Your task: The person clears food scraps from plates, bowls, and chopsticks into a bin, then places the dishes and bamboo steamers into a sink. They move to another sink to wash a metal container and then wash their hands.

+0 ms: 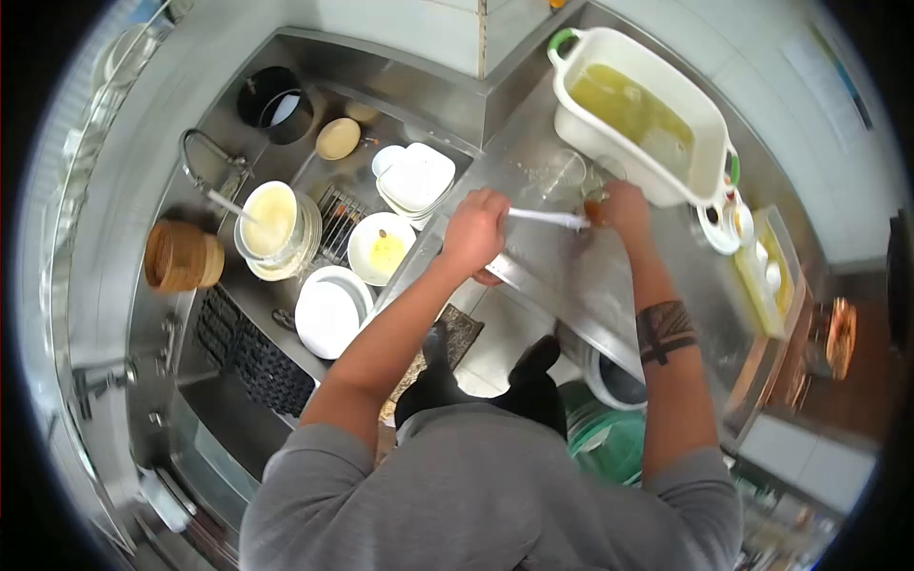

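My left hand is closed round one end of a long, thin white utensil, over the edge of the steel counter. The utensil's far end points right, close to my right hand. My right hand is closed at a small clear glass with something reddish-brown in it; the fingers partly hide it. Another clear glass lies on the counter just left of that hand. Behind both, a large white tub with green-edged handles holds yellowish-green liquid.
Water runs from the curved tap into a bowl stacked in the sink. White bowls, square dishes and a black pot stand around it. At right are a yellowish tray and white cups. A green bin sits below the counter.
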Demonstrator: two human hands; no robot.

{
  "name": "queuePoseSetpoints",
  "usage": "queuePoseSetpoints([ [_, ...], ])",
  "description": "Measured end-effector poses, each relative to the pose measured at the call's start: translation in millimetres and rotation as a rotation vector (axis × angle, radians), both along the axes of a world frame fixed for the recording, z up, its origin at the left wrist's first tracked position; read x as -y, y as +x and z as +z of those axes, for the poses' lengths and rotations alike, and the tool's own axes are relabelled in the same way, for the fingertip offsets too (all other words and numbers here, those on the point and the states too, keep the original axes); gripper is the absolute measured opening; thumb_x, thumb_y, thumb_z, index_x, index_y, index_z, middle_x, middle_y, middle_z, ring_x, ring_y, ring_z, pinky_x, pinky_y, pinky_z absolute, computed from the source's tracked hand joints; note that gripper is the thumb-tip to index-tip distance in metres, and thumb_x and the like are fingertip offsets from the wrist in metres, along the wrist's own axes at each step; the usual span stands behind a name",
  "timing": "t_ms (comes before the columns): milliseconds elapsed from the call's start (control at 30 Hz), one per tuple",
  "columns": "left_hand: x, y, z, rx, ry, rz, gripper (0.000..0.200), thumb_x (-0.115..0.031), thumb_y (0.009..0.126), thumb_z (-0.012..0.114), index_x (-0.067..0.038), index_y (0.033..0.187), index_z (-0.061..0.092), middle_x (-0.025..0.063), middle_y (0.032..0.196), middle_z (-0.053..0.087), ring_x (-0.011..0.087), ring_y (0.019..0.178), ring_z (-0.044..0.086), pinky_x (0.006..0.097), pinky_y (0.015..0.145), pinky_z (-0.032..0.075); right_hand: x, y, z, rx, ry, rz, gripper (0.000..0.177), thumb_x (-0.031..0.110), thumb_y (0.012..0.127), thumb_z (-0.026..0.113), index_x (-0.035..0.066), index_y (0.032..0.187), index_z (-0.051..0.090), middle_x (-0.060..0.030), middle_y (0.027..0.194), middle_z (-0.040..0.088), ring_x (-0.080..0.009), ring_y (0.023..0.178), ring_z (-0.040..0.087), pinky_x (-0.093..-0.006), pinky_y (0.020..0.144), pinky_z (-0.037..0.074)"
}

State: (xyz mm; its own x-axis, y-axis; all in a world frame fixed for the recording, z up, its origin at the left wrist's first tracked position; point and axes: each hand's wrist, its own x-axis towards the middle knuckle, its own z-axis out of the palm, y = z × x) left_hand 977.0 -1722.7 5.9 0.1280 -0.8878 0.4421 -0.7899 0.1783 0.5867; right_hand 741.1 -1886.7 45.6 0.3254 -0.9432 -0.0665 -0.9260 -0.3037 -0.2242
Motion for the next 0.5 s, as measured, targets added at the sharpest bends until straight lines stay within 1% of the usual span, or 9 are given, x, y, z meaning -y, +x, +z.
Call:
queuePoseSetpoints([
  [33, -2, 5, 2, -0.029, -0.029, 0.008, 0.015, 0.001, 0.081, 0.063, -0.004, 0.094, 0.065, 0.0143, 0.094, 0.061, 0.0359, 0.092, 0.059, 0.0449, 0.081, 0.05, -22, 11, 31, 0.008, 0.049, -0.092, 0.025, 0.014, 0.08, 0.068, 0.006, 0.104, 0.072, -0.0185, 0.11, 0.071, -0.0357, 0.102, 0.067, -0.0463, 0.088, 0.054],
  [100, -8, 6, 7, -0.091, -0.009, -0.085, 0.016, 0.002, 0.081, 0.062, -0.005, 0.095, 0.065, 0.0145, 0.094, 0.062, 0.0377, 0.094, 0.06, 0.0457, 0.08, 0.051, -50, 7, 37, 0.144, -0.124, -0.12, 0.031, 0.013, 0.08, 0.07, 0.006, 0.11, 0.071, -0.0182, 0.124, 0.067, -0.0362, 0.113, 0.063, -0.0457, 0.093, 0.052],
  [167, -8, -10, 5, -0.176, 0.005, -0.135, 0.015, 0.002, 0.083, 0.062, -0.006, 0.095, 0.064, 0.0138, 0.096, 0.063, 0.0385, 0.096, 0.06, 0.0464, 0.08, 0.05, -79, -13, -3, 0.441, -0.18, 0.33, 0.034, 0.012, 0.084, 0.069, 0.007, 0.117, 0.069, -0.0196, 0.13, 0.063, -0.0399, 0.118, 0.059, -0.0463, 0.096, 0.051],
  [233, -9, -39, 12, -0.284, 0.031, -0.239, 0.01, -0.001, 0.088, 0.063, -0.006, 0.096, 0.065, 0.0143, 0.098, 0.065, 0.0362, 0.09, 0.063, 0.0445, 0.078, 0.051, -142, -9, -6, 0.45, -0.272, 0.317, 0.034, 0.012, 0.088, 0.066, 0.007, 0.121, 0.066, -0.0211, 0.132, 0.061, -0.0401, 0.122, 0.055, -0.0479, 0.098, 0.049],
  [267, -13, -54, 18, -0.241, 0.062, -0.302, 0.01, -0.005, 0.09, 0.064, -0.007, 0.1, 0.066, 0.0149, 0.099, 0.065, 0.0372, 0.088, 0.065, 0.0458, 0.076, 0.052, -169, -17, -4, 0.431, -0.293, 0.232, 0.034, 0.012, 0.088, 0.066, 0.007, 0.121, 0.066, -0.0211, 0.132, 0.061, -0.0401, 0.122, 0.055, -0.0479, 0.098, 0.049],
  [333, -23, -96, 26, -0.232, -0.002, -0.419, 0.011, -0.005, 0.088, 0.064, -0.009, 0.099, 0.065, 0.0142, 0.099, 0.064, 0.0381, 0.09, 0.063, 0.0477, 0.077, 0.051, -214, -23, 3, 0.53, -0.215, 0.019, 0.034, 0.011, 0.089, 0.065, 0.007, 0.123, 0.063, -0.0227, 0.122, 0.065, -0.0376, 0.113, 0.062, -0.0479, 0.092, 0.052],
  [367, -29, -114, 27, -0.229, -0.066, -0.448, 0.013, -0.006, 0.086, 0.063, -0.01, 0.098, 0.064, 0.0136, 0.098, 0.063, 0.0391, 0.091, 0.062, 0.0497, 0.078, 0.051, -233, -32, 3, 0.54, -0.234, -0.01, 0.034, 0.011, 0.089, 0.065, 0.007, 0.123, 0.063, -0.0227, 0.122, 0.065, -0.0376, 0.113, 0.062, -0.0479, 0.092, 0.052],
  [433, -37, -153, 22, -0.229, -0.01, -0.558, 0.016, -0.008, 0.086, 0.064, -0.011, 0.102, 0.063, 0.0139, 0.099, 0.063, 0.0397, 0.09, 0.063, 0.0492, 0.075, 0.051, -264, -60, 3, 0.79, -0.045, -0.348, 0.026, 0.011, 0.092, 0.063, 0.007, 0.118, 0.064, -0.0221, 0.102, 0.07, -0.0377, 0.095, 0.069, -0.0465, 0.08, 0.055],
  [500, -56, -192, 22, -0.293, 0.085, -0.752, 0.019, -0.008, 0.088, 0.064, -0.009, 0.107, 0.064, 0.0143, 0.102, 0.065, 0.0384, 0.092, 0.065, 0.0468, 0.077, 0.053, -301, -100, -3, 0.543, -0.169, -0.442, 0.018, 0.013, 0.094, 0.063, 0.007, 0.111, 0.067, -0.0207, 0.087, 0.069, -0.0389, 0.078, 0.069, -0.0446, 0.07, 0.055],
])
